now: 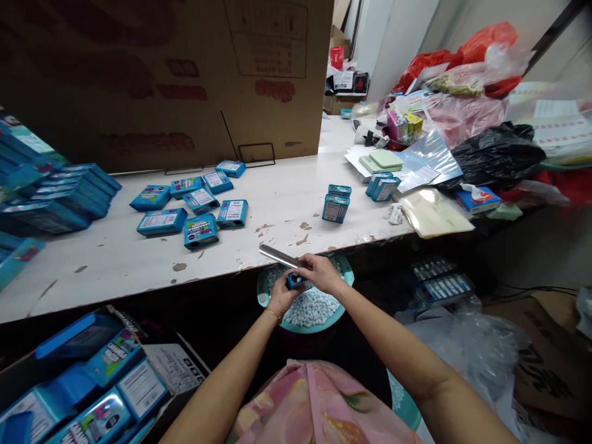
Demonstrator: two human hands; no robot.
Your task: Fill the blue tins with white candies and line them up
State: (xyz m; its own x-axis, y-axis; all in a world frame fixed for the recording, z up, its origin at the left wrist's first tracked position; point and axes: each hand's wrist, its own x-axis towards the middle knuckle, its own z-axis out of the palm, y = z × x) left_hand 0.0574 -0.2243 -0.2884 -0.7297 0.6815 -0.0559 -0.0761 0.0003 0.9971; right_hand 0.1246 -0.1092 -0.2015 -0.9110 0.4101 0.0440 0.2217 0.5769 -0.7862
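My left hand (282, 296) is closed around a small blue candy box (296, 280), held over a turquoise basin (348, 277). My right hand (321, 273) grips a long, narrow, shiny metal strip (280, 254) that looks like a trough-shaped scoop. Its free end points up and left past the table edge, and its near end lies by the top of the box. Fingers partly hide the box. Below both hands, small white and pale blue pellets (311, 308) fill the basin.
Several blue boxes (201, 230) lie on the white table (277, 209), with two boxes (335, 208) standing further right. Stacked boxes (60, 197) are at left. A large carton (161, 80) blocks the back. An open carton of boxes (106, 388) sits lower left; plastic bags (499, 151) crowd the right.
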